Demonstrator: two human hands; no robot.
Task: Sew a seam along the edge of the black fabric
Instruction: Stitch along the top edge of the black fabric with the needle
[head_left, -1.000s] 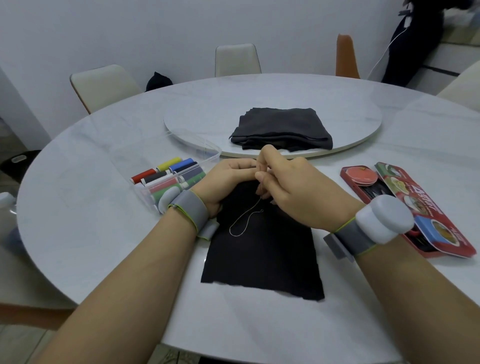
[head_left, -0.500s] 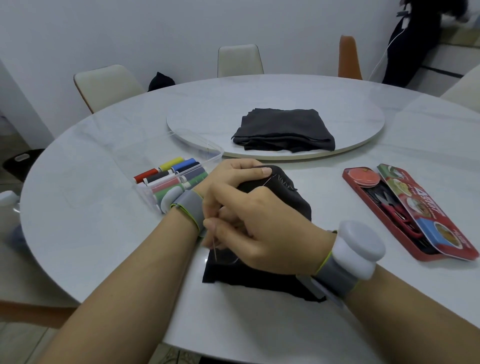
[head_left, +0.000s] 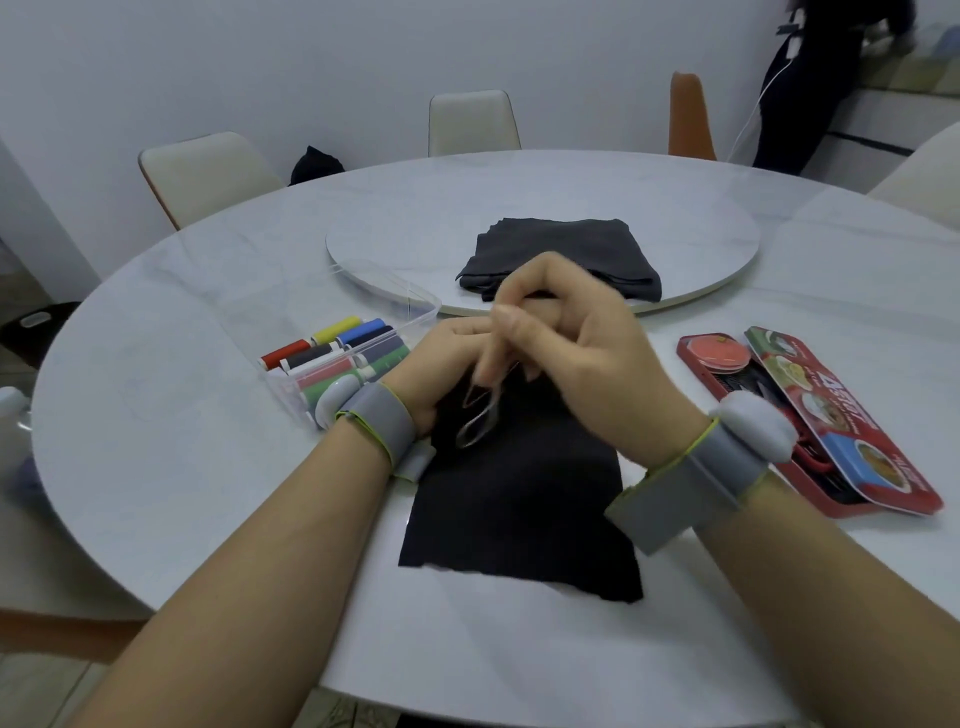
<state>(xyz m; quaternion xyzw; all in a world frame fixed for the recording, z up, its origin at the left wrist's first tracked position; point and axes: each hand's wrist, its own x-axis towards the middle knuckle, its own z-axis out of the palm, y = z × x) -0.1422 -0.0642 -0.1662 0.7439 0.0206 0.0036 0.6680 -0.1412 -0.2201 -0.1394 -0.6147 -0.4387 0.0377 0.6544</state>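
Observation:
A black fabric (head_left: 524, 499) lies flat on the white round table, its near edge ragged. My left hand (head_left: 441, 366) grips the fabric's far edge, partly hidden behind my right hand. My right hand (head_left: 566, 343) is raised just above that edge, thumb and fingers pinched together as if on a needle, which is too blurred to make out. A pale thread (head_left: 480, 415) hangs in a loop from the pinch down onto the fabric.
A clear box of coloured thread spools (head_left: 337, 358) stands left of my hands. An open red sewing-kit tin (head_left: 810, 415) lies at the right. A folded dark cloth (head_left: 561, 257) rests on the turntable (head_left: 701, 244) behind. Chairs ring the table.
My right hand moved from low at the left, over the bunched fabric, up and away to the far edge. The fabric now lies flat again and the thread loop shows.

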